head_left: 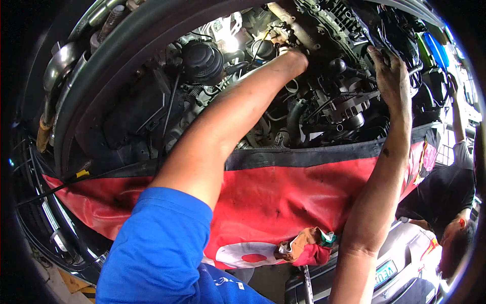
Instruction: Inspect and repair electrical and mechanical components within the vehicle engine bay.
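Observation:
My left arm, in a blue sleeve, reaches deep into a car's engine bay (pixel 324 96). Past the wrist, my left hand (pixel 298 60) drops among pipes and hoses beside a pale metal tube (pixel 301 33); its fingers are hidden, and so is whatever they touch. Further right, my right hand (pixel 391 73) rests over the engine's dark parts, near a ribbed black part (pixel 349 25). Its fingers point forward and stand a little apart, with nothing visible in them. Left of my left forearm is a round black cap-like part (pixel 202 60), close to a bright light (pixel 231 43).
A red fender cover (pixel 293 192) drapes over the car's near edge, with a crumpled multicoloured rag (pixel 306 245) on it. Ratchet-like metal tools (pixel 61 68) lie at the far left. Another person (pixel 440 197) in dark clothing leans in at the right. Below stands a silver car (pixel 405 253).

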### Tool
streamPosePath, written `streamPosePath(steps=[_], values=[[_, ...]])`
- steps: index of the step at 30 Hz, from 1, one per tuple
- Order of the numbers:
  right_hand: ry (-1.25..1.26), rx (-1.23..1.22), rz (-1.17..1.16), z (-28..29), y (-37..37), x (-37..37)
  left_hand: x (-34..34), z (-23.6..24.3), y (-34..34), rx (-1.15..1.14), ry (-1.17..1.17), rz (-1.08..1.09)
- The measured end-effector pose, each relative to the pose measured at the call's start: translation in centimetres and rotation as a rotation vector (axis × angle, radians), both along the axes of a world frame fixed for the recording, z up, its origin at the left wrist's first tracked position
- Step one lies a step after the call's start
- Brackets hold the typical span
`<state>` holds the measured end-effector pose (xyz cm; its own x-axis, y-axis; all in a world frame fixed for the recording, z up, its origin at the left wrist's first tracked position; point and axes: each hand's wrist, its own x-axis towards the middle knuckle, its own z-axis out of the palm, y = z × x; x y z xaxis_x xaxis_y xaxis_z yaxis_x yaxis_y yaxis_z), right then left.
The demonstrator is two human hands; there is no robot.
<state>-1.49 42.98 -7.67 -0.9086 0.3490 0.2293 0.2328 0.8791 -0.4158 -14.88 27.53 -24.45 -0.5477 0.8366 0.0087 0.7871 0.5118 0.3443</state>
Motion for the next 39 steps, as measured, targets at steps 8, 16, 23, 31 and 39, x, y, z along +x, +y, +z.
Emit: streamPosePath(steps=[8,16,23,31,39], values=[[-0.047,-0.024,-0.046,0.0,0.3,0.1,2.1,0.7,-4.3,-0.213,0.288,-0.256],[-0.077,-0.010,-0.031,0.3,0.4,0.1,2.0,0.2,-6.1,-0.336,0.537,-0.104],[-0.053,0.079,0.111,-0.5,0.8,-0.2,2.5,-1.1,-5.5,-0.929,1.380,-0.097],[-0.191,-0.050,-0.002,-0.1,-0.1,0.0,3.4,-3.0,-3.2,0.265,0.064,0.637],[-0.259,0.028,0.000,-0.3,-0.4,-0.4,6.5,-0.1,-7.0,0.715,-0.355,0.606]])
